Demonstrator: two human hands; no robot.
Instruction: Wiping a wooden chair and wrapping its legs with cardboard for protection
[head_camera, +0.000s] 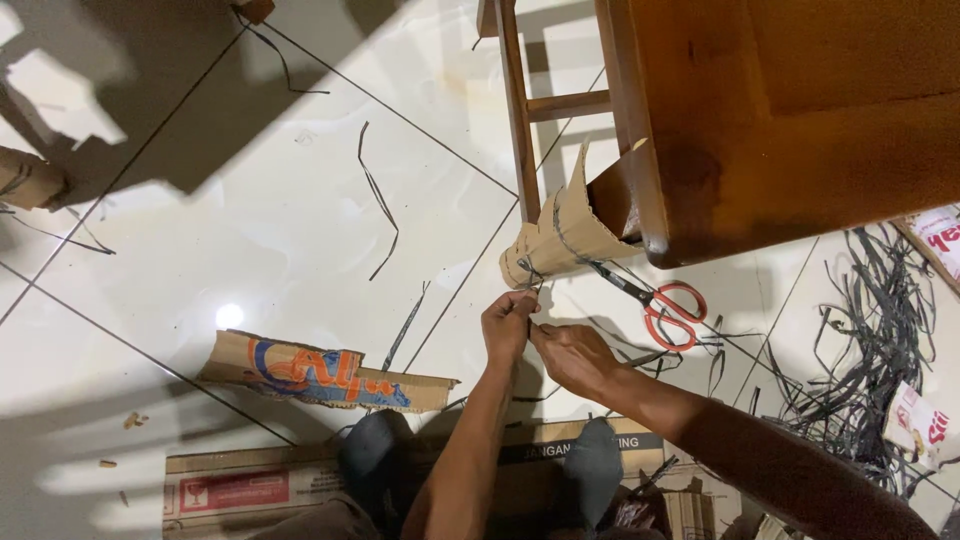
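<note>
Glossy white floor tiles (250, 220) lie strewn with black strips (870, 330) and cardboard scraps (320, 375). Both hands meet below a table leg wrapped in cardboard (560, 235) — the left hand (508, 322) and right hand (572, 355) pinch closed on a thin black strap (528, 275) tied around it. Red-handled scissors (665, 305) lie just beside.

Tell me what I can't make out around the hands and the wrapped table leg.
- Head view: the strap end at the cardboard wrap is hidden by the fingers of the left hand and right hand.
- The table leg itself is covered by the wrap and the tabletop.
- The scissors tips lie in the tabletop's shadow.
- The strap pile is cut off by the right edge.
</note>
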